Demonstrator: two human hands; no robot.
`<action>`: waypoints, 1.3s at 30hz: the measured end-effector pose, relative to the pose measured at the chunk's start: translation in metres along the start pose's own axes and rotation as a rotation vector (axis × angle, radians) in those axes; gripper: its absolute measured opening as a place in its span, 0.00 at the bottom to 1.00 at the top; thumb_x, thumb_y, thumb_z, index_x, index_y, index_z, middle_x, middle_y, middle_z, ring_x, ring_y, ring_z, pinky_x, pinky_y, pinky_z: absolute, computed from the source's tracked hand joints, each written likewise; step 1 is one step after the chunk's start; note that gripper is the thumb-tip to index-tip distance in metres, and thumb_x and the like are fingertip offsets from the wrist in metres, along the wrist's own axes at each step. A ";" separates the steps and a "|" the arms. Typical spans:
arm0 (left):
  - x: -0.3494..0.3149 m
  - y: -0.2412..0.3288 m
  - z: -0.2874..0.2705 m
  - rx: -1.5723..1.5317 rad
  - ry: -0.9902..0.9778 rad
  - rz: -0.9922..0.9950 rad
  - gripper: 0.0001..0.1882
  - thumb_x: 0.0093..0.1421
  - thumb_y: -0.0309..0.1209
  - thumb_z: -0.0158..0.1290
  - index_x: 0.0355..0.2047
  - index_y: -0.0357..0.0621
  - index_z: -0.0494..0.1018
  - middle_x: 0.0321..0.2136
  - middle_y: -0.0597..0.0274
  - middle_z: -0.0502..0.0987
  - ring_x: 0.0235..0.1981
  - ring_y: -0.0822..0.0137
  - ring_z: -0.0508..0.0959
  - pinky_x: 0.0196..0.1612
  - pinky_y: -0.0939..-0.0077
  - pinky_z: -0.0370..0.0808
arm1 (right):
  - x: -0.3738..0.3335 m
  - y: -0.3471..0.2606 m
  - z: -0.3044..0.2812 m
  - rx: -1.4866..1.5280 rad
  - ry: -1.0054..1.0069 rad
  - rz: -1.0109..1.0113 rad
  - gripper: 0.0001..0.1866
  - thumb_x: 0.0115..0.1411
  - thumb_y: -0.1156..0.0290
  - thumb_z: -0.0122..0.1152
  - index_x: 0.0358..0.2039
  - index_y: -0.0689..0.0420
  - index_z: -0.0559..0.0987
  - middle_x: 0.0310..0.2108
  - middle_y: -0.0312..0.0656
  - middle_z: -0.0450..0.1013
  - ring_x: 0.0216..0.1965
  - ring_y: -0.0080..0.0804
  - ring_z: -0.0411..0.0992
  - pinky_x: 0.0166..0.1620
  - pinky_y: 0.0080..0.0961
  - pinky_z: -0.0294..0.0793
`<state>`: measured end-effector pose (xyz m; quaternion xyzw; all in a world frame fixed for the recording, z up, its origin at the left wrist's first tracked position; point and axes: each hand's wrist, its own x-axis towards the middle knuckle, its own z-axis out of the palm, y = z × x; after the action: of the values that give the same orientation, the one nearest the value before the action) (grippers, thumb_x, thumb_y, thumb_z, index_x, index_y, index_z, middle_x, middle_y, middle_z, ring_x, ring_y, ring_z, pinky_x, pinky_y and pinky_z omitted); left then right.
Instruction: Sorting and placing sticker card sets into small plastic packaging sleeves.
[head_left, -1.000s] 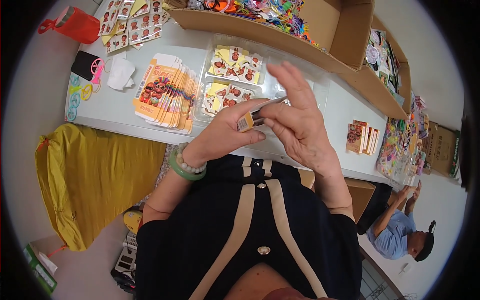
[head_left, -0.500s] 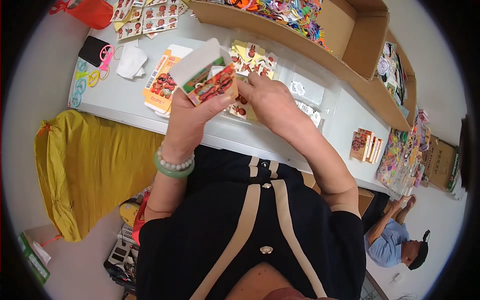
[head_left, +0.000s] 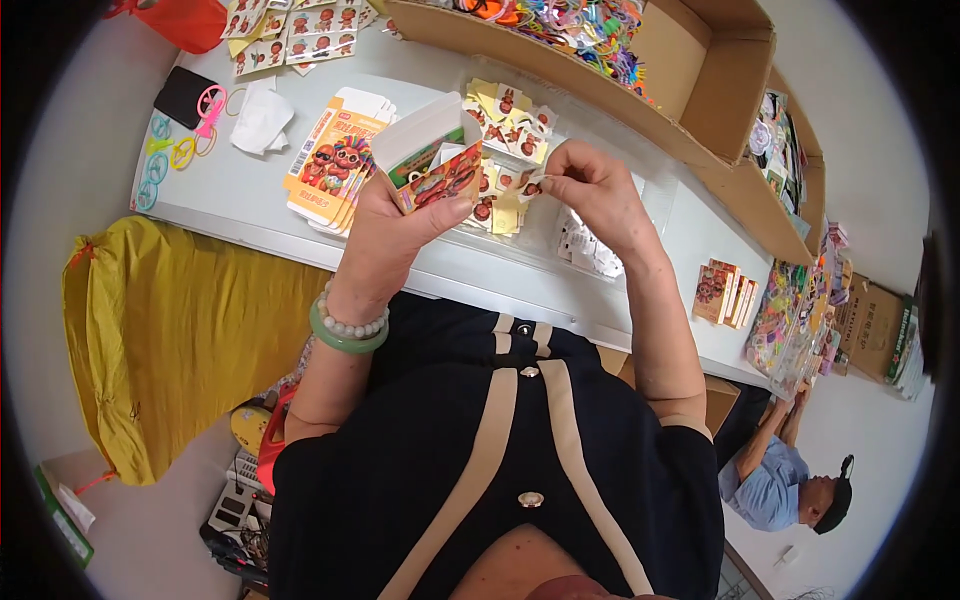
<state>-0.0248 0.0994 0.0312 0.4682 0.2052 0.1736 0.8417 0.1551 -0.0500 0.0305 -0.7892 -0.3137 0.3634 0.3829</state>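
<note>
My left hand [head_left: 400,220] is wrapped round a small orange carton [head_left: 440,180], its white flap raised and its top open, with something white and green showing inside. Between the thumb and fingers of my right hand [head_left: 595,190] is a small sticker card [head_left: 530,186] with a brown cartoon figure. That hand hovers over a clear tray [head_left: 655,200], just right of a pile of similar sticker cards [head_left: 500,205] in it. Small white packets [head_left: 585,245] lie in the tray below my right hand. Flat orange cartons [head_left: 335,165] are stacked left of my left hand.
A long cardboard box [head_left: 600,100] of colourful trinkets runs along the far side. Several filled cartons [head_left: 725,292] stand at the right. A black phone [head_left: 187,97], plastic glasses-shaped trinkets [head_left: 183,152] and a tissue [head_left: 262,118] lie at the left. A co-worker [head_left: 775,480] sits at lower right.
My right hand has moved right, away from the carton, with a sticker card now visible in its fingers. The carton in my left hand has shifted slightly right and down.
</note>
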 end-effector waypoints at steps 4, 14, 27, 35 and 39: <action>-0.002 0.001 0.004 0.038 -0.091 -0.032 0.24 0.51 0.25 0.60 0.48 0.35 0.67 0.40 0.63 0.75 0.40 0.75 0.74 0.43 0.81 0.71 | -0.007 -0.001 -0.003 0.309 0.029 -0.018 0.02 0.54 0.80 0.54 0.29 0.62 0.74 0.27 0.33 0.70 0.31 0.21 0.70 0.37 0.18 0.69; 0.005 -0.002 0.004 0.130 -0.284 -0.286 0.28 0.49 0.25 0.61 0.51 0.36 0.65 0.41 0.62 0.74 0.40 0.74 0.74 0.43 0.80 0.72 | -0.024 -0.022 0.000 0.060 -0.057 -0.321 0.01 0.57 0.78 0.53 0.30 0.62 0.72 0.29 0.35 0.69 0.34 0.22 0.69 0.40 0.19 0.69; 0.010 -0.004 0.005 -0.210 -0.342 -0.273 0.32 0.48 0.28 0.60 0.53 0.32 0.61 0.41 0.47 0.74 0.40 0.53 0.78 0.37 0.62 0.79 | -0.010 -0.016 0.022 0.819 -0.112 -0.137 0.04 0.58 0.73 0.54 0.32 0.58 0.73 0.29 0.31 0.70 0.32 0.18 0.68 0.36 0.17 0.67; 0.006 -0.004 0.004 -0.216 -0.300 -0.270 0.25 0.51 0.22 0.56 0.50 0.34 0.64 0.40 0.51 0.75 0.40 0.59 0.79 0.40 0.69 0.78 | -0.013 -0.013 0.013 0.670 -0.009 -0.054 0.07 0.58 0.73 0.52 0.34 0.58 0.77 0.29 0.30 0.71 0.30 0.16 0.64 0.33 0.13 0.62; 0.005 -0.003 0.006 -0.032 -0.355 -0.263 0.27 0.48 0.20 0.59 0.50 0.36 0.65 0.40 0.54 0.76 0.40 0.65 0.78 0.43 0.74 0.76 | -0.019 -0.018 0.014 0.647 -0.101 -0.011 0.06 0.57 0.71 0.53 0.33 0.57 0.78 0.26 0.28 0.70 0.27 0.12 0.62 0.29 0.11 0.59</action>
<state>-0.0176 0.0962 0.0304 0.4472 0.1104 -0.0195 0.8874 0.1293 -0.0503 0.0450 -0.6059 -0.2050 0.4809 0.5997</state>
